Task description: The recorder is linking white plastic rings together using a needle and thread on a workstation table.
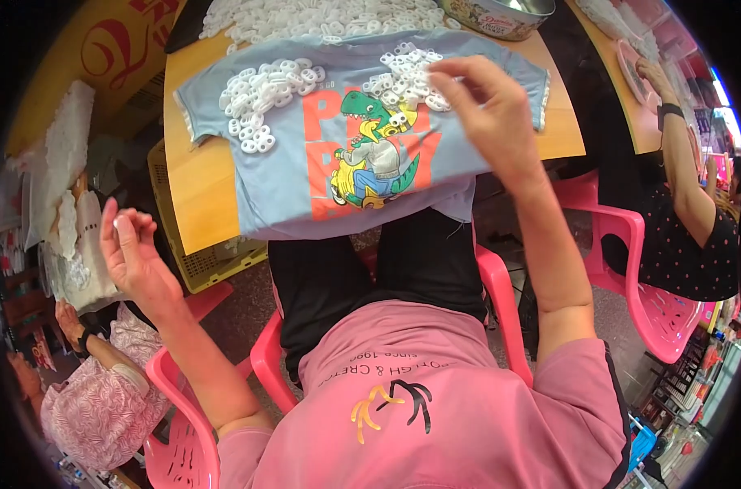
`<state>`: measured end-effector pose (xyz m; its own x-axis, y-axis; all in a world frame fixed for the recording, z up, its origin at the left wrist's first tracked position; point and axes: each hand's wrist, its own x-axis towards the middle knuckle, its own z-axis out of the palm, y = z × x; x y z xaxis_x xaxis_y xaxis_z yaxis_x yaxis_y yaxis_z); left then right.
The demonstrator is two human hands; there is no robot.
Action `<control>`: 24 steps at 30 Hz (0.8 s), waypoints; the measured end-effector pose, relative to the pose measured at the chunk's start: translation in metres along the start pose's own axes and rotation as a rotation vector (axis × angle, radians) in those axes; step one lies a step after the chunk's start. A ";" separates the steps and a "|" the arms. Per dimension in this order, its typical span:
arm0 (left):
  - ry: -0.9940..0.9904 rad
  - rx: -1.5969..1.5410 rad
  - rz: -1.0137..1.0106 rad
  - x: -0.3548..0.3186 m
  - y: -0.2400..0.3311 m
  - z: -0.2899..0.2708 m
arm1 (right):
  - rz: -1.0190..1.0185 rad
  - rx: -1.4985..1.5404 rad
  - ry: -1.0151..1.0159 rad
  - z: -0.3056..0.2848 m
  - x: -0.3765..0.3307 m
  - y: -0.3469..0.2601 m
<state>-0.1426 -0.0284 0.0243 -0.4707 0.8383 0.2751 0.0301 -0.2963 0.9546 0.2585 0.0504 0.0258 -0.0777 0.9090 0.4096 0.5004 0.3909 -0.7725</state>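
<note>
A light blue T-shirt (281,179) with a green cartoon dinosaur print lies across the wooden table, its lower part hanging over the edge toward my lap. Two heaps of small white plastic pieces with oval holes rest on it: a left heap (264,94) and a right heap (403,77). My right hand (492,106) is over the right heap, thumb and forefinger pinched together; what is between them, if anything, is too blurred to make out. Off the table's left side, my left hand (138,253) is raised with thumb and fingers drawn together, perhaps around something tiny and pale.
A large spread of white pieces (321,18) covers the table's far side, beside a round tin (501,18). Below the table's left edge stands a yellow crate (224,265). Co-workers sit on either side; pink chairs (651,314) stand close by.
</note>
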 end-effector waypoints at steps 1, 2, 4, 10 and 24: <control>0.063 0.053 -0.076 0.003 -0.017 -0.021 | 0.015 -0.122 0.029 -0.010 0.002 0.011; 0.132 0.113 -0.151 0.001 -0.034 -0.044 | 0.027 -0.237 0.055 -0.017 0.004 0.019; 0.164 0.217 -0.297 -0.007 -0.072 -0.082 | -0.027 -0.335 0.029 -0.026 0.005 0.039; 0.056 0.287 -0.488 -0.036 -0.153 -0.145 | -0.100 -0.575 -0.131 -0.019 0.008 0.033; -0.093 0.378 0.266 -0.055 0.020 0.063 | 0.123 0.009 -0.057 -0.023 0.006 0.034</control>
<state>-0.0606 -0.0512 0.0353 -0.3224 0.7984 0.5086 0.4663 -0.3336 0.8193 0.2951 0.0656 0.0126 -0.0651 0.9567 0.2837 0.5014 0.2772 -0.8196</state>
